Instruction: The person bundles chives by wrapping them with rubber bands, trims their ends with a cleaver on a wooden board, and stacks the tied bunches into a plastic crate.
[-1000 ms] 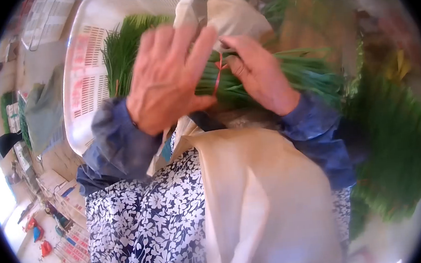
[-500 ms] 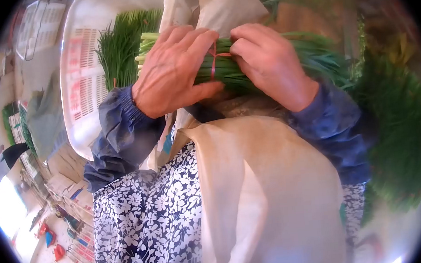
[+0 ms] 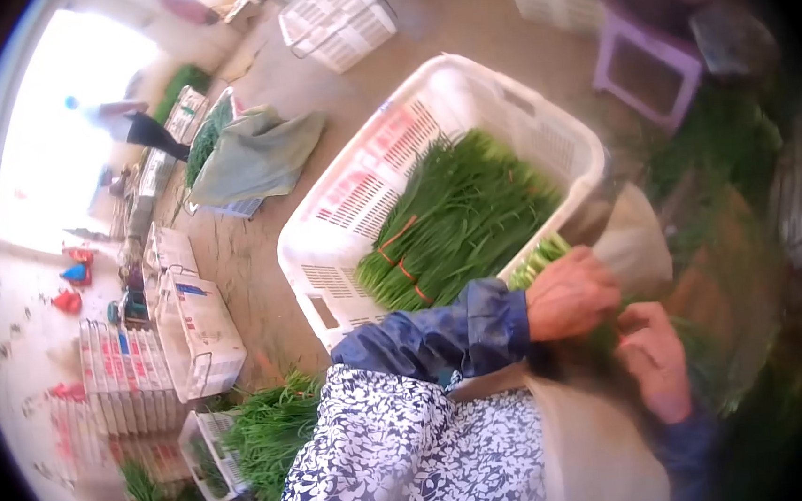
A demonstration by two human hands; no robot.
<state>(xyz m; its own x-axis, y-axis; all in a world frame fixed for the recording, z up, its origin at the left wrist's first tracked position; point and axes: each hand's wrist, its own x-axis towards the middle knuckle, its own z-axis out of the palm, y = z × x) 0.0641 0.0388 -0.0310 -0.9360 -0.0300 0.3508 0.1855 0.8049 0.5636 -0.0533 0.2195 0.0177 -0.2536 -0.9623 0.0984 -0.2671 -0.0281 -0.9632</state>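
My left hand [image 3: 574, 295] is closed around a bundle of chives [image 3: 541, 256], whose pale cut stems stick out on its left above the white basket's near rim. Just right and lower, my right hand [image 3: 654, 359] has its fingers curled against the same bundle. Most of the bundle is hidden by the hands and blurred. In the white plastic basket [image 3: 302, 239] lie several green chive bundles [image 3: 460, 222] with red ties round them.
Beyond the basket are another white crate [image 3: 338, 22] and a purple stool [image 3: 651, 71]. A cloth [image 3: 261, 153] covers a crate of greens at left. Loose greens [image 3: 279, 430] lie in a crate near my lap. A person [image 3: 137, 130] stands by the bright doorway.
The view has swung left, bringing the whole basket and the room into sight. Both hands remain at the bundle, now beside the basket's near rim. The red tie on it no longer shows.
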